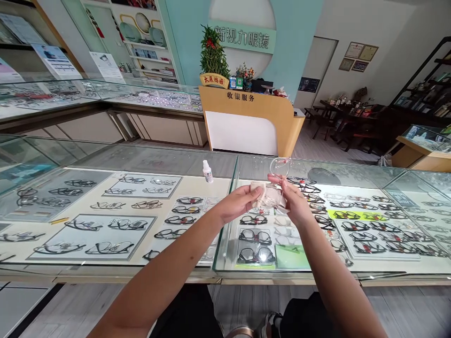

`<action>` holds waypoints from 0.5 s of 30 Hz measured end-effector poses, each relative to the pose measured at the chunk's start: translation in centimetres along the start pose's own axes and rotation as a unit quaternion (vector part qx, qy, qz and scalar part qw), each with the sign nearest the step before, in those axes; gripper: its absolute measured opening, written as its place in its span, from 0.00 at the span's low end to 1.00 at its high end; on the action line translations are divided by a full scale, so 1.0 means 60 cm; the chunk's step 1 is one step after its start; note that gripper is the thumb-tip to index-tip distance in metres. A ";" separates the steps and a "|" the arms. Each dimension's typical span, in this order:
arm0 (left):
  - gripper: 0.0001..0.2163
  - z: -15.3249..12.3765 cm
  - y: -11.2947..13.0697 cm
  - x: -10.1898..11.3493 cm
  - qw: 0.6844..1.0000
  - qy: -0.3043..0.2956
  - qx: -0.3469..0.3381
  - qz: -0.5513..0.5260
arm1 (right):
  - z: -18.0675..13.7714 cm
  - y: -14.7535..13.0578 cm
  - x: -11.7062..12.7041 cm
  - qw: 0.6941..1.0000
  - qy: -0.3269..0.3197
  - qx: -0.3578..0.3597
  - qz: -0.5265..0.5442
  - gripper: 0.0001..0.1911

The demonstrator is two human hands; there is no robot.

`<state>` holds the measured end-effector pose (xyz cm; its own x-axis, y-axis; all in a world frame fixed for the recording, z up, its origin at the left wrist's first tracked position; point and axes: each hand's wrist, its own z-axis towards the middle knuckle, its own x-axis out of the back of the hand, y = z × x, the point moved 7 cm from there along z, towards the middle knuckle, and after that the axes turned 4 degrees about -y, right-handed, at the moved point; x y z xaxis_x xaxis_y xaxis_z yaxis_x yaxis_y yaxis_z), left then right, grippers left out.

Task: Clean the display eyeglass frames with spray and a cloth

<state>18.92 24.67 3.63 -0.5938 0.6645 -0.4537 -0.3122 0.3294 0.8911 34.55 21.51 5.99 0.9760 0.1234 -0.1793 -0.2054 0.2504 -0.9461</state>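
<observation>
Above the glass display counter (225, 277), both my hands meet around a pair of clear-framed glasses (281, 164). One lens rim sticks up beyond my fingers, while the rest of the frame is mostly covered. My left hand (243, 199) is closed on a pale cleaning cloth (262, 195), which lies against the glasses. With its fingers pinched, my right hand (292, 197) grips the glasses by the frame. To the left of my hands a small white spray bottle (207, 172) stands upright on the counter.
Rows of spectacle frames (255, 236) lie under the glass on both sides. Across the aisle stands a wooden cashier desk (252, 105) with a plant (213, 54) on it. A further glass showcase (148, 97) runs along the back left. A dark wooden table (347, 109) is at the far right.
</observation>
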 end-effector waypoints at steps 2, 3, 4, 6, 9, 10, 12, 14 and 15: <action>0.20 0.000 -0.005 -0.006 1.000 -0.007 0.003 0.013 | 0.001 0.008 -0.003 1.000 -0.005 -0.007 -0.001 0.20; 0.20 0.000 -0.006 -0.010 1.000 -0.011 0.003 0.016 | 0.002 0.012 -0.004 1.000 -0.009 -0.012 -0.001 0.21; 0.21 -0.001 -0.005 -0.014 1.000 -0.014 0.001 0.017 | 0.002 0.015 -0.005 1.000 -0.015 -0.015 -0.002 0.21; 0.22 -0.002 -0.004 -0.022 1.000 -0.012 -0.002 0.024 | 0.003 0.018 -0.008 1.000 -0.025 -0.012 -0.006 0.21; 0.24 -0.004 -0.004 -0.024 0.999 0.012 0.006 0.046 | 0.002 0.016 -0.014 0.999 -0.042 0.001 -0.018 0.20; 0.24 -0.004 -0.006 -0.023 0.998 0.020 0.009 0.052 | 0.002 0.016 -0.016 0.999 -0.046 0.001 -0.023 0.20; 0.25 -0.003 -0.010 -0.021 0.998 0.029 0.012 0.059 | 0.001 0.017 -0.018 0.998 -0.050 -0.002 -0.028 0.20; 0.26 -0.001 -0.012 -0.018 0.997 0.033 0.011 0.062 | 0.000 0.020 -0.020 0.998 -0.047 -0.009 -0.031 0.20; 0.26 -0.001 -0.013 -0.017 0.997 0.034 0.009 0.067 | 0.000 0.022 -0.021 0.998 -0.045 -0.013 -0.032 0.20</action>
<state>19.73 23.72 3.40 -0.6776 0.6572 -0.3300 -0.2135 0.2536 0.9435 33.05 21.67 4.96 0.9763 0.1945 -0.0949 -0.1403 0.2353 -0.9617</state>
